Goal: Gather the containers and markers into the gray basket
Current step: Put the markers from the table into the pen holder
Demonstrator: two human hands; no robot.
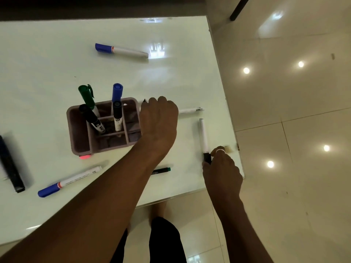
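The gray basket (79, 135) with dividers stands on the white table (47, 63), holding a green marker (86, 95), a blue marker (117, 92) and two black-capped markers (117, 114). My left hand (158, 118) is curled over a white marker (190, 110) lying just right of the basket. My right hand (221, 171) pinches the black cap of a white marker (203, 135) near the table's right edge. Loose markers lie at the back (121, 50), at the front left (69, 181) and under my left forearm (161, 170).
A black rectangular object (10, 166) lies at the left edge of the table. A pink cap (84, 157) peeks out beside the basket's front wall. The table's right and front edges drop to a glossy tiled floor (294, 111).
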